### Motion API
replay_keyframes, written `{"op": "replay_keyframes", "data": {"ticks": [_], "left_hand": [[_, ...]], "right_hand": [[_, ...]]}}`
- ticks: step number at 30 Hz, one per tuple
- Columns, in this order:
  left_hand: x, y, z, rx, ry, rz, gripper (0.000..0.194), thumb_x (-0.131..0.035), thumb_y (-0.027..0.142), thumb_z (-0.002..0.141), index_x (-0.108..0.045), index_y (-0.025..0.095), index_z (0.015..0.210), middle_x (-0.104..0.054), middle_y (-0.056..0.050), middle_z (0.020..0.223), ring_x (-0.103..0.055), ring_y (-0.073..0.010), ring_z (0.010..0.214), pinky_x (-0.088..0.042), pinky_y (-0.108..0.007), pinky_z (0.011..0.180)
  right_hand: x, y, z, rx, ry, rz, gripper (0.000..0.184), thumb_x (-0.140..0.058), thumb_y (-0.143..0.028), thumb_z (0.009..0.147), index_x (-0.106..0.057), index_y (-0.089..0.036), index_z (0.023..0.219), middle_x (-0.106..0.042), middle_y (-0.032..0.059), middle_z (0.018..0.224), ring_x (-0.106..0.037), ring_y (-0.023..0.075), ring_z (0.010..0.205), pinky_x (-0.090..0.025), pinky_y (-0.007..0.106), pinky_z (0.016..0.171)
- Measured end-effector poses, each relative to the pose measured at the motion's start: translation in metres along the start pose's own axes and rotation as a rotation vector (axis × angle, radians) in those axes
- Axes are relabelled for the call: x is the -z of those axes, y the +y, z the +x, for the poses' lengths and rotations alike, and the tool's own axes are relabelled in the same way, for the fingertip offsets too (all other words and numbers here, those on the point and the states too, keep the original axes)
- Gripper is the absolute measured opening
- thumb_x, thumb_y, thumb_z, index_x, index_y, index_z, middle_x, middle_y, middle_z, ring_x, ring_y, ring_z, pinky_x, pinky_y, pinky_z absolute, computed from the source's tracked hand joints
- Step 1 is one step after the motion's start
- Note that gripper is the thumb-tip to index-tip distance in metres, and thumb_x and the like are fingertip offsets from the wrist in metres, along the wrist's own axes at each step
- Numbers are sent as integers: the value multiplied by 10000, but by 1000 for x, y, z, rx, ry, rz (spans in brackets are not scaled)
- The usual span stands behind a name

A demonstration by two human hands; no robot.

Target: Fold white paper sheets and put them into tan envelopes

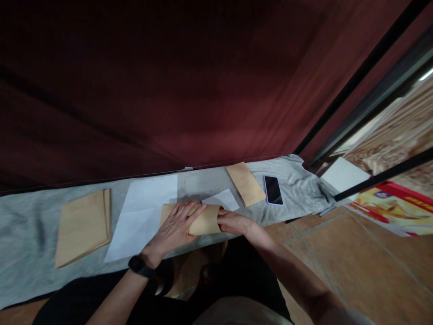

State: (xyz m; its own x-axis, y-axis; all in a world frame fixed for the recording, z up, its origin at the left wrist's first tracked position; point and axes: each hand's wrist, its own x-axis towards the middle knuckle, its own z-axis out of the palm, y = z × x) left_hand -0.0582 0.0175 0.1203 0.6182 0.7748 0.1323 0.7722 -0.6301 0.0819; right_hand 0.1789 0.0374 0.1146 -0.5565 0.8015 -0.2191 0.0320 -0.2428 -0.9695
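A: Could you read any label?
B: No; the red-and-yellow carton (395,208) at the right bore printing too blurred to read.
A: How did the kraft-paper bag (211,221) look?
B: Plain, light brown, its mouth bowed open. It was at the front of the grey-draped worktop (203,180), between a white sheet (142,216) and a smartphone (273,190).
A: Which way did it point?
B: Its long axis ran left to right, roughly along the worktop's front edge, mouth facing right.
A: And the fingers?
B: The left hand (179,220) spread its fingers flat on top. The right hand (233,221) had its fingers inside the mouth; I couldn't tell whether they gripped anything.
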Motion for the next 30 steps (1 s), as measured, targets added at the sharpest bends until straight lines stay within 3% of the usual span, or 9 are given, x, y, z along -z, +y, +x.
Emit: {"op": "replay_keyframes", "data": {"ticks": [3,4,7,9,12,15,21,26,30], "left_hand": [[6,-27,-7,67,-2,22,966,-676,464,785,-182,249,1587,-472,-133,1487,-408,-327,1395,-223,-507,1192],[6,-36,-10,89,-9,26,982,-679,465,779,-172,243,1589,-484,-134,1474,-419,-331,1384,-235,-508,1185],[0,-57,-19,156,-39,23,1029,-691,467,756,-143,228,1593,-502,-136,1447,-448,-335,1351,-261,-510,1167],[-8,-63,-25,196,-71,9,1034,-697,457,744,-149,232,1592,-499,-135,1449,-452,-338,1347,-263,-516,1163],[-19,-63,-30,244,-109,-26,1047,-704,433,726,-149,228,1591,-482,-145,1464,-430,-331,1373,-247,-513,1172],[-23,-61,-32,281,-124,-64,1078,-712,429,710,-128,223,1593,-461,-152,1485,-396,-313,1407,-215,-503,1189],[-12,-65,-23,296,-265,-122,1150,-745,463,668,-101,240,1594,-379,-174,1557,-318,-322,1465,-148,-537,1199],[-9,-70,-13,268,-277,-134,1148,-747,454,660,-105,261,1591,-395,-164,1557,-301,-324,1475,-117,-552,1198],[-14,-72,-13,271,-291,-151,1141,-739,454,662,-102,272,1591,-346,-162,1589,-267,-328,1490,-109,-567,1195]], "right_hand": [[23,1,-1,10,-2,-56,295,-609,-347,945,-643,-190,1193,-688,66,1112,-659,203,971,-542,373,872],[31,4,-2,26,78,-134,290,-586,-337,947,-644,-202,1197,-693,63,1105,-659,198,963,-533,362,877],[47,22,-1,61,525,-596,316,-532,-319,955,-609,-194,1235,-667,110,1151,-643,223,1012,-499,382,928],[50,38,2,14,704,-905,375,-569,-328,940,-568,-150,1271,-636,166,1190,-613,270,1106,-471,404,969],[44,56,8,-103,776,-1177,439,-657,-348,893,-551,-115,1250,-606,207,1202,-583,314,1147,-460,407,971],[43,63,14,-142,826,-1244,416,-697,-333,851,-572,-112,1181,-607,202,1161,-582,321,1092,-462,406,936],[52,59,13,-29,842,-1277,321,-597,-238,880,-595,-91,1166,-623,192,1083,-564,319,1034,-453,428,913],[33,60,16,311,503,-1273,354,-465,-222,972,-580,-194,1305,-573,125,1364,-509,256,1236,-398,407,1049],[22,74,22,298,476,-1353,467,-469,-310,993,-490,-187,1443,-427,143,1542,-384,301,1402,-310,495,1130]]}}
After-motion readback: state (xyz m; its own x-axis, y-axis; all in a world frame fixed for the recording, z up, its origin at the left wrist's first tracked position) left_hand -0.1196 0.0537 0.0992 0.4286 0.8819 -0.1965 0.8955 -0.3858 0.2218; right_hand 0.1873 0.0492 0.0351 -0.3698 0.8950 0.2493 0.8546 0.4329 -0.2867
